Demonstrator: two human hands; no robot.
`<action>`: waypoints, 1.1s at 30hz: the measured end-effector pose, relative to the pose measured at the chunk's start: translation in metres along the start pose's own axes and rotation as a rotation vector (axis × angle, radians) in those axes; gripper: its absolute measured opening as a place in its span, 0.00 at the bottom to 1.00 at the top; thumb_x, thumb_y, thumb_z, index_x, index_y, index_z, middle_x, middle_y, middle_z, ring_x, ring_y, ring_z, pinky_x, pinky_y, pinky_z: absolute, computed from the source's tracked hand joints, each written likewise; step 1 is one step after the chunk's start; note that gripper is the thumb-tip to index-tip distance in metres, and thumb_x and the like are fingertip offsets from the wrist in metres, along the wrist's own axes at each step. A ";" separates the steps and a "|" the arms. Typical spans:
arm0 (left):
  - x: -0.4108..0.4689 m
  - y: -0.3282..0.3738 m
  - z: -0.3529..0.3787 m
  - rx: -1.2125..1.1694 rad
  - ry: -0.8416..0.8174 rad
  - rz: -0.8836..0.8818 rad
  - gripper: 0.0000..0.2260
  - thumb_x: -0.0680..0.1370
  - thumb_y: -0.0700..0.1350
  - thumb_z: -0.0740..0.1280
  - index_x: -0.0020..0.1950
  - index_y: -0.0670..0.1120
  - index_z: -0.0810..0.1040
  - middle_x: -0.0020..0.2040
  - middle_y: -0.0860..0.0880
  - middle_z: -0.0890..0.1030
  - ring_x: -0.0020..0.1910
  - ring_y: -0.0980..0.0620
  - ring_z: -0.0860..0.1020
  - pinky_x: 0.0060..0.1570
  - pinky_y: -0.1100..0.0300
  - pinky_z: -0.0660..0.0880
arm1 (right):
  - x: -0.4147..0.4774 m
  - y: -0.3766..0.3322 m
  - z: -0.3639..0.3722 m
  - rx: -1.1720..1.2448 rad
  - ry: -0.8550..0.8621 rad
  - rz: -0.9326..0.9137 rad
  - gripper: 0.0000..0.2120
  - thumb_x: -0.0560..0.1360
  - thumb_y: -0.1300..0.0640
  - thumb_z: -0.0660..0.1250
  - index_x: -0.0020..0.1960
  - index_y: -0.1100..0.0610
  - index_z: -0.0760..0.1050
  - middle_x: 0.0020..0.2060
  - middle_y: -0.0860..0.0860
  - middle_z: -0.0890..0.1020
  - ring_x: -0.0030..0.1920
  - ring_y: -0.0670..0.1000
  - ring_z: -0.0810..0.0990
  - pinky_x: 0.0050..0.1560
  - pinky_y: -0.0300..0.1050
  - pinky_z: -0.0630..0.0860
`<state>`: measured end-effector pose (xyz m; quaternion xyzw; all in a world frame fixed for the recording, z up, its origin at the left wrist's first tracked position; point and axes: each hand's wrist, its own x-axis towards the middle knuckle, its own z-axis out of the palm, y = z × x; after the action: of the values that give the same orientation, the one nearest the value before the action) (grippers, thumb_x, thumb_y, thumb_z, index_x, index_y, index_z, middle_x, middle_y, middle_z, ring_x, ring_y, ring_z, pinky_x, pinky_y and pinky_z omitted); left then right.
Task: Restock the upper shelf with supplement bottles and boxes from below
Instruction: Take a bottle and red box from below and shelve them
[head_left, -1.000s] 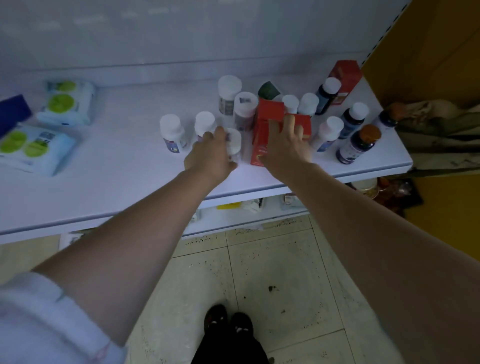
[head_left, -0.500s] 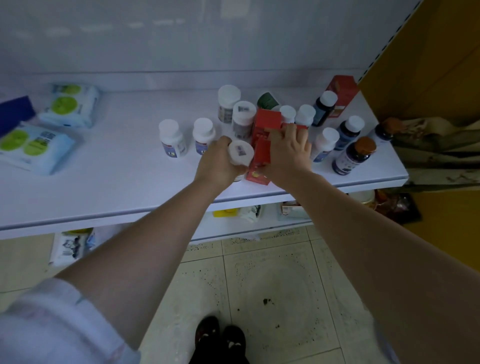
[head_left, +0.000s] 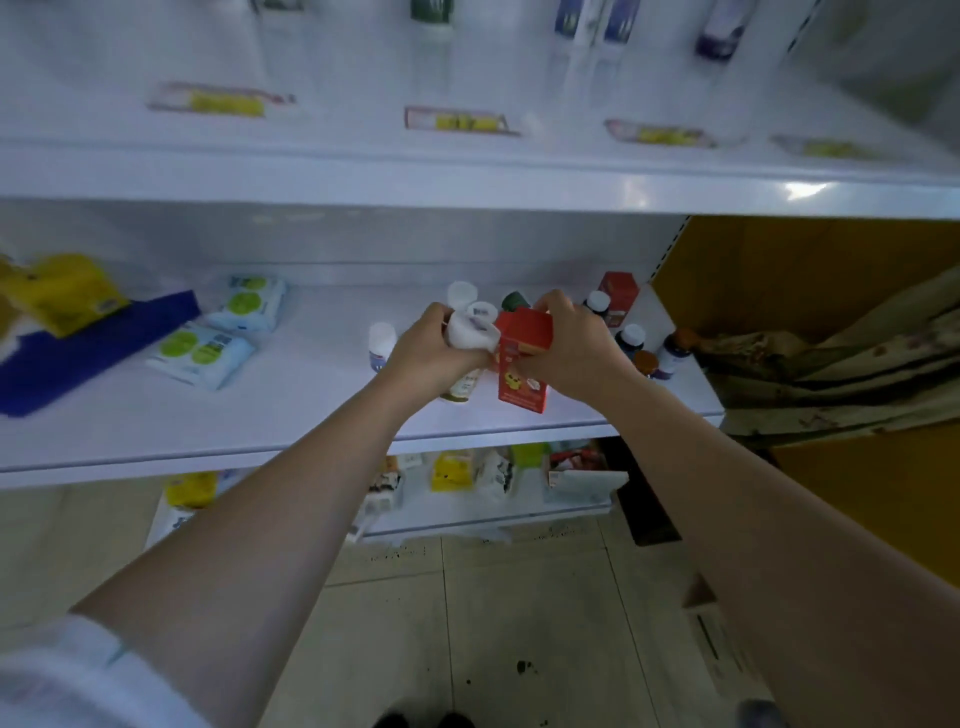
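Left hand (head_left: 434, 353): fingers curled round a white bottle (head_left: 467, 332), cap toward the camera, base poking out below the palm; whether a second bottle rides in the same grip, cannot tell. Right hand (head_left: 569, 348): fingers wrapped over the top and far side of a red box (head_left: 521, 364); box upright, its edge touching the bottle. Both items look lifted clear of the middle shelf (head_left: 311, 410), so pickup reads as done, placement not yet. Just past the fingers: more white bottles (head_left: 382, 340); dark bottles (head_left: 631, 336) off to the right; a second red box (head_left: 618, 297) at the back; all judged to be waiting their turn. Well above the fingers: upper shelf (head_left: 467, 179), blurred stock already standing on it; most of the restock seems left.
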<state>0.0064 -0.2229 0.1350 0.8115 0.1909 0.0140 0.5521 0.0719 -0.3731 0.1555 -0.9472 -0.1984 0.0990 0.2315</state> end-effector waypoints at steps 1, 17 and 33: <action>-0.010 0.010 -0.007 -0.014 0.007 0.010 0.17 0.71 0.46 0.72 0.57 0.47 0.70 0.50 0.49 0.77 0.49 0.50 0.77 0.44 0.58 0.74 | -0.010 -0.007 -0.011 0.029 0.018 -0.009 0.30 0.68 0.48 0.74 0.65 0.54 0.65 0.57 0.56 0.75 0.54 0.56 0.75 0.47 0.46 0.74; -0.178 0.141 -0.146 -0.726 -0.213 0.314 0.16 0.70 0.44 0.71 0.53 0.43 0.70 0.38 0.44 0.77 0.32 0.49 0.79 0.34 0.55 0.78 | -0.164 -0.161 -0.129 1.395 0.183 -0.134 0.29 0.72 0.58 0.73 0.68 0.55 0.64 0.54 0.57 0.80 0.46 0.55 0.83 0.52 0.53 0.80; -0.246 0.195 -0.210 -0.877 -0.276 0.383 0.22 0.74 0.63 0.61 0.41 0.44 0.79 0.36 0.43 0.78 0.33 0.47 0.77 0.39 0.55 0.75 | -0.208 -0.239 -0.177 1.434 -0.020 -0.344 0.32 0.76 0.32 0.51 0.53 0.59 0.77 0.38 0.56 0.84 0.36 0.53 0.82 0.43 0.49 0.80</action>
<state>-0.2130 -0.1777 0.4393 0.5175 -0.0607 0.0865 0.8491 -0.1454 -0.3371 0.4437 -0.5179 -0.2327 0.1755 0.8042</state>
